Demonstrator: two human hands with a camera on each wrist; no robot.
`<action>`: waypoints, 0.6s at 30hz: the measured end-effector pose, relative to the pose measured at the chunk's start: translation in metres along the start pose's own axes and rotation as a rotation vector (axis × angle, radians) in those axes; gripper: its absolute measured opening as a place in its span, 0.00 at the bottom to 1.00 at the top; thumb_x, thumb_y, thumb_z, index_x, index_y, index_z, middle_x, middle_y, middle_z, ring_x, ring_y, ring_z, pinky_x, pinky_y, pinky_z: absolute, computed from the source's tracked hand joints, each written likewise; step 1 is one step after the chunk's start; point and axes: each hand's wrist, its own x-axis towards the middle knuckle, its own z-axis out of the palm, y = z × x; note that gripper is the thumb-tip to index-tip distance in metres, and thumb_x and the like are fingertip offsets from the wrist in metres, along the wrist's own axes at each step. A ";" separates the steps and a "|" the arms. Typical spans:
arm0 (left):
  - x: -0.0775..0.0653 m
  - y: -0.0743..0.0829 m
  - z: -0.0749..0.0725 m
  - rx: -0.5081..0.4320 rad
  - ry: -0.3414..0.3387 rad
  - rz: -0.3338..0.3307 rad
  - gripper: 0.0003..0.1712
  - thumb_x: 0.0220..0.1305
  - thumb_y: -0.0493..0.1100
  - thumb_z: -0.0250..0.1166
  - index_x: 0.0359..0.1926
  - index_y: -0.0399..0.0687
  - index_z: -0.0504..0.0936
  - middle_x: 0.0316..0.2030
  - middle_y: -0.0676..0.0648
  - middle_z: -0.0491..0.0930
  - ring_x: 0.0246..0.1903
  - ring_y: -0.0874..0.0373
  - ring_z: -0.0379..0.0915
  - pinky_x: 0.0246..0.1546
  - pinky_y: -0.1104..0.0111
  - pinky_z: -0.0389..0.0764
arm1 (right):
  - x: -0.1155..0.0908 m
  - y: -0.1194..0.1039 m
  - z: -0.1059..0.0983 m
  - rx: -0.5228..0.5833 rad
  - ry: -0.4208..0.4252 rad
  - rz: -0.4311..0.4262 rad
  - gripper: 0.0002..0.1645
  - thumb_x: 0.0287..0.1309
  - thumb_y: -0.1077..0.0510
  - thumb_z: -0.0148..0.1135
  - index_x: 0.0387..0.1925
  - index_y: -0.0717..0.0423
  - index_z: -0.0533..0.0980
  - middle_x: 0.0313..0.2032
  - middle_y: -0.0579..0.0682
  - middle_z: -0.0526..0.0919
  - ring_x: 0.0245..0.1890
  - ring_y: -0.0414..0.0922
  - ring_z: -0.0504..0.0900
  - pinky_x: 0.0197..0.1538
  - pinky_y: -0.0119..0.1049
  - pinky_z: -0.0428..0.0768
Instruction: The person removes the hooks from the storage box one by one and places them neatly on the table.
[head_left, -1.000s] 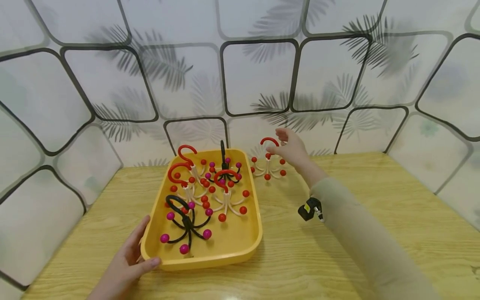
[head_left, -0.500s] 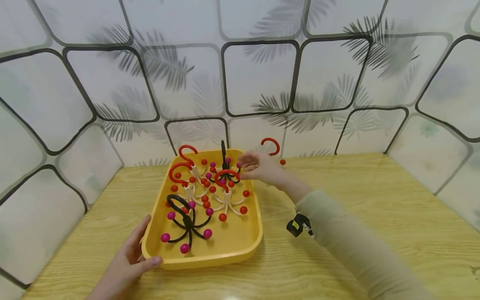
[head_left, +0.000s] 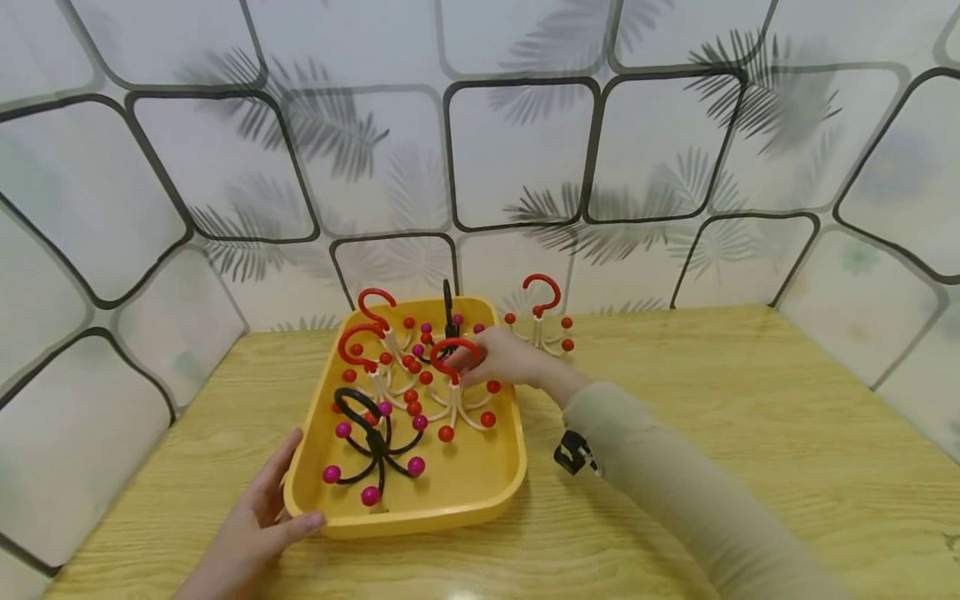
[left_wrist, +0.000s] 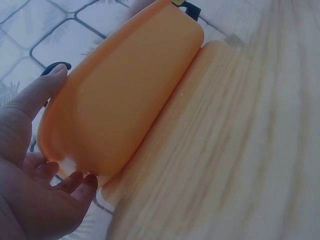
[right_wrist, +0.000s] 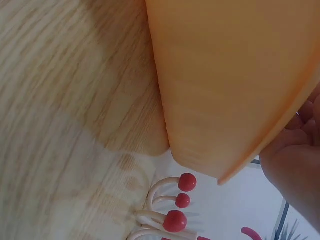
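Note:
My left hand point(head_left: 258, 517) grips the near left corner of a yellow tray point(head_left: 487, 508), thumb on the rim and fingers below it. Inside stand several multi-arm hook hangers with ball tips: white ones with red hooks and black ones with magenta balls. My right hand point(head_left: 506, 358) reaches over the tray's right side. Its fingers are close to the front right red-and-white hook hanger point(head_left: 454, 396), partly behind its red hook; contact is unclear. Nearest my left hand stands a black hook hanger point(head_left: 377, 443). Behind sits another black hook hanger point(head_left: 448, 321), partly hidden.
Another red-and-white hook hanger point(head_left: 538, 325) stands on the wooden table point(head_left: 675, 400), outside the tray at the back right, near the patterned wall point(head_left: 517, 158). A black wrist camera point(head_left: 573, 454) hangs under my right sleeve.
My right hand has moved left and down from beside the hook hanger outside the tray to over the tray. My left hand and the hook hangers stay in place.

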 end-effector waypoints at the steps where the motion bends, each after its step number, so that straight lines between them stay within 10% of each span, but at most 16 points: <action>1: 0.000 0.000 0.000 0.000 0.001 -0.006 0.54 0.60 0.33 0.65 0.76 0.51 0.38 0.74 0.37 0.36 0.57 0.73 0.61 0.49 0.78 0.70 | 0.000 -0.001 0.000 -0.010 -0.011 0.015 0.17 0.52 0.65 0.70 0.46 0.58 0.82 0.39 0.48 0.86 0.39 0.41 0.82 0.41 0.33 0.80; 5: 0.001 0.003 0.000 0.010 0.007 -0.039 0.54 0.61 0.35 0.65 0.76 0.54 0.38 0.74 0.38 0.37 0.63 0.57 0.56 0.49 0.78 0.70 | -0.001 -0.003 0.001 -0.055 -0.058 0.039 0.18 0.52 0.65 0.70 0.47 0.60 0.81 0.41 0.48 0.85 0.40 0.41 0.81 0.43 0.32 0.79; 13: 0.001 0.003 0.000 0.003 0.000 -0.025 0.54 0.61 0.34 0.65 0.76 0.53 0.38 0.74 0.37 0.35 0.53 0.79 0.61 0.48 0.78 0.70 | -0.002 -0.004 0.005 -0.164 -0.060 -0.031 0.14 0.55 0.63 0.68 0.44 0.60 0.82 0.40 0.48 0.86 0.39 0.39 0.82 0.44 0.31 0.78; 18: 0.000 0.004 0.000 0.029 0.003 -0.030 0.54 0.61 0.35 0.65 0.76 0.52 0.37 0.74 0.37 0.35 0.65 0.50 0.53 0.48 0.79 0.69 | -0.004 -0.001 0.006 -0.177 -0.053 -0.093 0.12 0.56 0.63 0.67 0.43 0.60 0.83 0.37 0.47 0.86 0.38 0.39 0.82 0.44 0.31 0.78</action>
